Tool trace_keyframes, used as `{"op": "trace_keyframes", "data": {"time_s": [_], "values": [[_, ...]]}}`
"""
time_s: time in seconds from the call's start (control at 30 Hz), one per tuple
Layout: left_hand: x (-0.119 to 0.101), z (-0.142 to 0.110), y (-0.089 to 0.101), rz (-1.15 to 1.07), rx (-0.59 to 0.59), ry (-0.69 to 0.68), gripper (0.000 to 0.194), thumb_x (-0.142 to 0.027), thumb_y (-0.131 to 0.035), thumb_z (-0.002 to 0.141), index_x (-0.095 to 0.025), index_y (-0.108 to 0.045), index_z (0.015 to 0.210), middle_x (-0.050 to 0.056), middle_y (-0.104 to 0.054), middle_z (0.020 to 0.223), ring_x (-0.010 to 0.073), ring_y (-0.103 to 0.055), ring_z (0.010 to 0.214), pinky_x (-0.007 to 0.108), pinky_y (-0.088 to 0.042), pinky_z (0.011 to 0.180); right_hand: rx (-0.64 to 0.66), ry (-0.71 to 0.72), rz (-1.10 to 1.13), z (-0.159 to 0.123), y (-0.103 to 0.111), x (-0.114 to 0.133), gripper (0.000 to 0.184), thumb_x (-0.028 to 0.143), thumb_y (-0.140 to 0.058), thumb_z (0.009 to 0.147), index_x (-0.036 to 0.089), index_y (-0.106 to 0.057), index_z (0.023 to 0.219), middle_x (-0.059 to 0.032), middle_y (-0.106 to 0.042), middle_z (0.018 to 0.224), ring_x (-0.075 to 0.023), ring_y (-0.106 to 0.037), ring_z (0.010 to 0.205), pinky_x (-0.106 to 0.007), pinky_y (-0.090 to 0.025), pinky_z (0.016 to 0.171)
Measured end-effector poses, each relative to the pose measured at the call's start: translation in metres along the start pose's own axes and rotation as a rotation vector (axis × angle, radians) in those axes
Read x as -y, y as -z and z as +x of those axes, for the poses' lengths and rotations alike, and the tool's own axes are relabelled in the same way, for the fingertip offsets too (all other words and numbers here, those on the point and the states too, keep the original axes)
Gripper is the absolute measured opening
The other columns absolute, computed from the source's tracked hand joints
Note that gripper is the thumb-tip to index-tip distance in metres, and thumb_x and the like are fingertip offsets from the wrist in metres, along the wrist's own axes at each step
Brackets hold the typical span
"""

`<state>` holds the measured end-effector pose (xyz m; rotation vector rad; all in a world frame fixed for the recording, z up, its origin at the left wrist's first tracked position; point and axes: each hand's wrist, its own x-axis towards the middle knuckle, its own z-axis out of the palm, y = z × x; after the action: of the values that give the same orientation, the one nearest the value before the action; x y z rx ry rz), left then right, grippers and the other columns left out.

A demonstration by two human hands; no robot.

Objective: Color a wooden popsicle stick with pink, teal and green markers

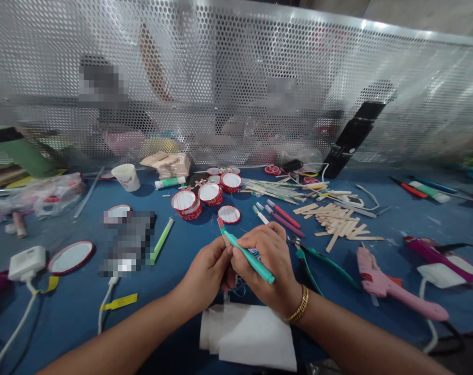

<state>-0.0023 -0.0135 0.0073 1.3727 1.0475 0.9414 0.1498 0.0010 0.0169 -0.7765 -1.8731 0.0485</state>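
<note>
I find both hands occupied above the worktop [174,265], toward its near edge and about midway along it. My left hand [210,266] pinches a small wooden stick [223,229] between thumb and fingers; its raised end is pink, with green just below. My right hand [265,255] grips a turquoise marker [260,267] in a writing hold, its front end at the stick; whether the nib touches, I cannot tell. White paper [256,336] lies below the hands, at the near edge. Cutters [332,264] with teal handles lie just right of my right hand; a pile of bare sticks [338,221] lies beyond, toward the right edge. I judge the step in hand to be colouring the stick, partly done. The next move calls for a steady left pinch and short, light strokes kept clear of the pink.
</note>
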Motion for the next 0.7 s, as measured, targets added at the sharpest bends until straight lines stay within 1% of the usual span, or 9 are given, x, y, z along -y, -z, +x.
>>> {"op": "trace_keyframes", "data": {"time_s": [0.1, 0.2, 0.43, 0.6, 0.7], "values": [[-0.0010, 0.0005, 0.0001, -0.015, -0.004, 0.007, 0.036, -0.053, -0.044, 0.095, -0.019, -0.049, 0.083, -0.004, -0.052, 0.053, 0.0095, -0.047, 0.044, 0.019, -0.038, 0.042, -0.034, -0.022, -0.020, -0.0013, 0.0001, -0.0016, 0.006, 0.019, -0.062, 0.087, 0.021, -0.057, 0.085, 0.0016, -0.068, 0.074, -0.0162, -0.063, 0.071, -0.041, -0.039, 0.084], [-0.0018, 0.0003, -0.0001, -0.026, 0.002, 0.003, 0.037, -0.054, -0.045, 0.094, -0.019, -0.049, 0.082, -0.005, -0.051, 0.052, 0.0094, -0.046, 0.043, 0.019, -0.037, 0.042, -0.043, 0.002, -0.006, -0.0017, 0.0001, -0.0009, 0.007, 0.019, -0.062, 0.086, 0.022, -0.056, 0.087, 0.0013, -0.068, 0.076, -0.0163, -0.063, 0.072, -0.041, -0.039, 0.083], [-0.0012, -0.0007, 0.0000, -0.014, 0.000, -0.003, 0.039, -0.056, -0.044, 0.094, -0.019, -0.050, 0.082, -0.004, -0.051, 0.053, 0.0090, -0.046, 0.044, 0.019, -0.038, 0.043, 0.017, 0.019, 0.016, -0.0007, 0.0004, 0.0007, 0.007, 0.019, -0.062, 0.087, 0.023, -0.056, 0.087, 0.0027, -0.070, 0.077, -0.0165, -0.065, 0.074, -0.040, -0.038, 0.083], [-0.0010, 0.0004, 0.0004, 0.000, -0.006, -0.007, 0.038, -0.055, -0.044, 0.095, -0.019, -0.049, 0.082, -0.004, -0.052, 0.053, 0.0094, -0.046, 0.043, 0.019, -0.037, 0.042, -0.031, -0.025, -0.021, -0.0015, 0.0000, -0.0010, 0.005, 0.020, -0.061, 0.087, 0.022, -0.057, 0.085, 0.0017, -0.069, 0.076, -0.0164, -0.064, 0.072, -0.041, -0.039, 0.085], [-0.0007, -0.0003, 0.0001, -0.011, 0.001, -0.011, 0.038, -0.055, -0.044, 0.095, -0.020, -0.048, 0.081, -0.004, -0.052, 0.053, 0.0093, -0.046, 0.043, 0.019, -0.037, 0.042, -0.039, -0.014, -0.013, -0.0023, 0.0000, -0.0006, 0.006, 0.020, -0.061, 0.087, 0.023, -0.057, 0.086, 0.0015, -0.069, 0.077, -0.0163, -0.064, 0.073, -0.041, -0.039, 0.085]]}}
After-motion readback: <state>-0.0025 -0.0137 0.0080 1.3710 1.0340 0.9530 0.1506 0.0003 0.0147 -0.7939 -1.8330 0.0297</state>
